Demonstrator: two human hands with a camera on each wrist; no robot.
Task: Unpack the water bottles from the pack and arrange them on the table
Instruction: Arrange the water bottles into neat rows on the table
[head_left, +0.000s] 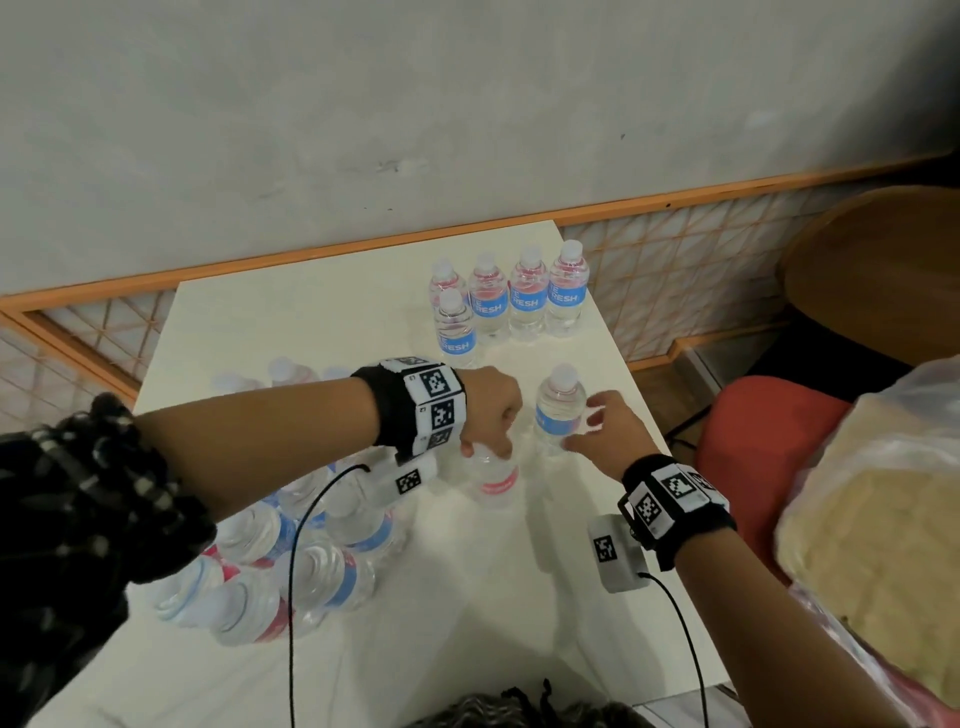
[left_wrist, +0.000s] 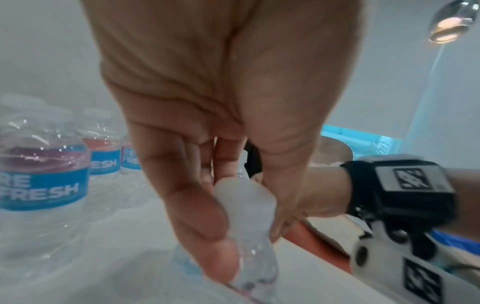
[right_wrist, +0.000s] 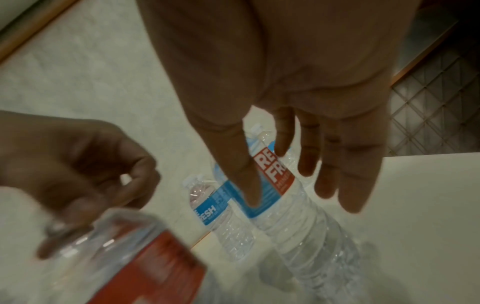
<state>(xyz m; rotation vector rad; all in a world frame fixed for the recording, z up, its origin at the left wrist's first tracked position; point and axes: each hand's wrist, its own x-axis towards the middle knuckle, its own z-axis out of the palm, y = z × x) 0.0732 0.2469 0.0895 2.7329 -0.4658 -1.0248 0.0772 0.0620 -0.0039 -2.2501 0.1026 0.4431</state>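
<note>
On the white table (head_left: 311, 322) my left hand (head_left: 488, 415) grips a clear water bottle (head_left: 493, 483) by its top; the left wrist view shows thumb and fingers (left_wrist: 221, 257) pinching its white cap (left_wrist: 246, 197). Just to the right an upright bottle (head_left: 558, 410) with a blue label stands near the table's right edge. My right hand (head_left: 592, 426) is at its side, thumb and straight, spread fingers (right_wrist: 324, 174) on either side of this bottle (right_wrist: 285, 209). The pack (head_left: 291, 561) with several bottles lies at the lower left, under my left forearm.
Several bottles (head_left: 509, 301) stand in a group at the table's far right. A red chair (head_left: 753, 431) and a plastic bag (head_left: 883, 519) are off the right edge, with a round wooden top (head_left: 883, 270) beyond. Cables hang from both wrist cameras.
</note>
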